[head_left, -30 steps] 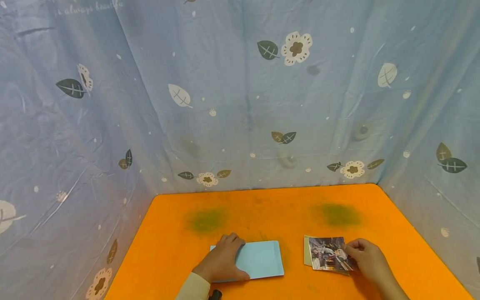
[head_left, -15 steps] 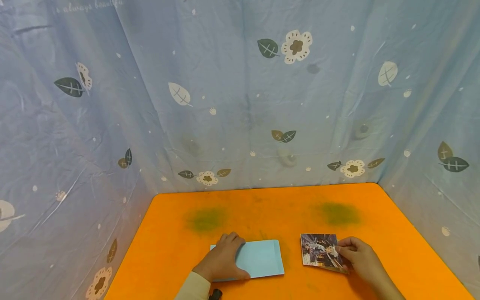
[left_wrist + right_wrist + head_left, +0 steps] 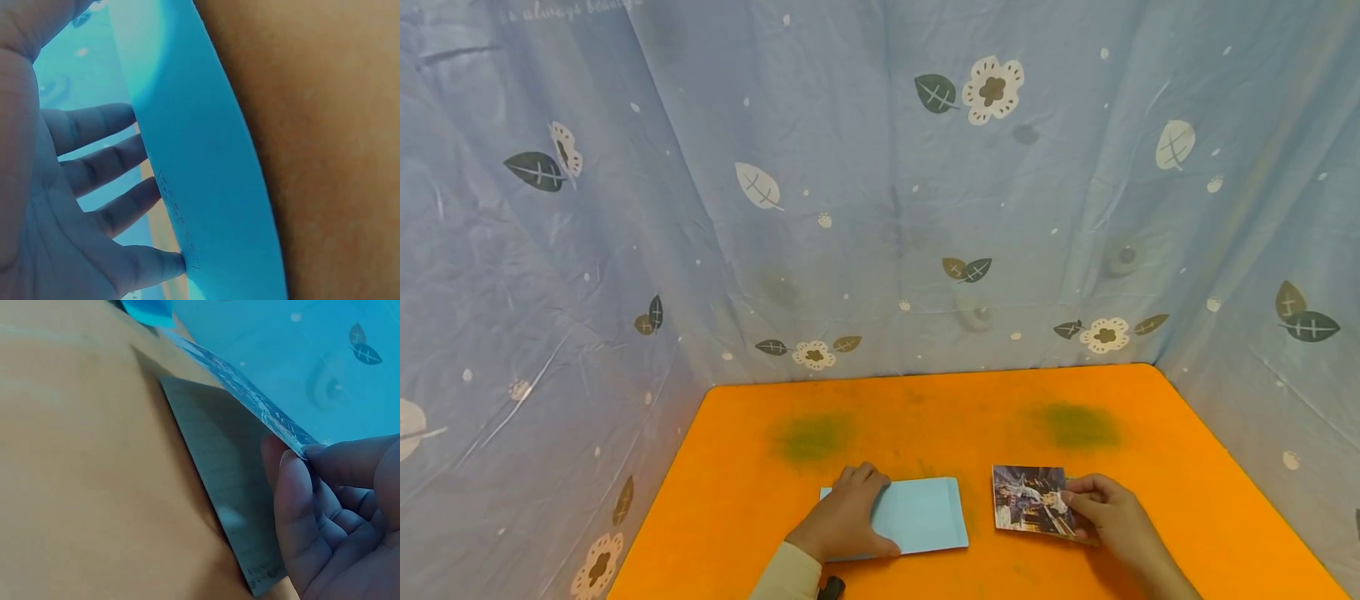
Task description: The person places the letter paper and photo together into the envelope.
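Observation:
A light blue envelope [image 3: 921,515] lies on the orange table, with a flap-like strip at its right end. My left hand [image 3: 841,518] grips it across its width, thumb at the near edge and fingers at the far edge. In the left wrist view, the fingertips [image 3: 140,147] meet the envelope's edge, beside tiny print. My right hand [image 3: 1114,518] pinches a glossy picture card [image 3: 1030,498] by its right edge, between thumb and fingers. The right wrist view has this card raised at a slant over a lined note card [image 3: 215,462] with handwriting at one corner.
The orange table [image 3: 917,425] has two greenish smudges. Pale blue curtains [image 3: 880,183] with leaves and flowers enclose its back and sides. A small black object [image 3: 831,588] sits by the left sleeve at the bottom edge.
My right hand has moved left with the picture card, which now covers most of the note card in the head view. The left hand and envelope have stayed in place.

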`<move>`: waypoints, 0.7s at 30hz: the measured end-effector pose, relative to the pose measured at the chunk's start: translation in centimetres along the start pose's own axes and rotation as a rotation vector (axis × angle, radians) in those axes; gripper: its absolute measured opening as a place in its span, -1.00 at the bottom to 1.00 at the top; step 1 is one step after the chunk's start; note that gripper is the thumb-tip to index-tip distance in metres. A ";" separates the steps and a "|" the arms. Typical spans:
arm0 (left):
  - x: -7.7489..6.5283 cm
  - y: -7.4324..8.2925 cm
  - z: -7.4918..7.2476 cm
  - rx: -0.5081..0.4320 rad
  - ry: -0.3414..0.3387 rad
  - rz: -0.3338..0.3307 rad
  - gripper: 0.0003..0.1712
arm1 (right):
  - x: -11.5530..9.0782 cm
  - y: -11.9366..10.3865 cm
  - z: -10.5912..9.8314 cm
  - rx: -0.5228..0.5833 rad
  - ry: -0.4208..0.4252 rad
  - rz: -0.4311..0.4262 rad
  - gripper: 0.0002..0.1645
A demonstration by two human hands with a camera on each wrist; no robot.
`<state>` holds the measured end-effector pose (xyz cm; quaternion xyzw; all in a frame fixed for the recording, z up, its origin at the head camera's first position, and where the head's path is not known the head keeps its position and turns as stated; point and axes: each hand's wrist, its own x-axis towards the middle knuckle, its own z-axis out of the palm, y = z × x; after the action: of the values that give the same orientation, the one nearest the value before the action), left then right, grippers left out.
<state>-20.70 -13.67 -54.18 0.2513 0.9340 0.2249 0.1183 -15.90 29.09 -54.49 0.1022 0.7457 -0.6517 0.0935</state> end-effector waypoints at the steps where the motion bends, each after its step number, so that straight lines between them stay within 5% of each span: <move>1: 0.0 0.0 -0.1 -0.001 0.001 0.002 0.06 | 0.0 0.0 0.2 0.002 -0.004 -0.002 -0.70; 21: -0.1 0.1 -0.1 0.009 0.009 0.004 0.07 | 0.1 0.3 2.6 -0.013 0.000 0.014 -0.81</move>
<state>-20.57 -13.64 -54.03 0.2526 0.9350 0.2219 0.1127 -15.94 26.55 -55.15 0.1068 0.7493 -0.6461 0.0986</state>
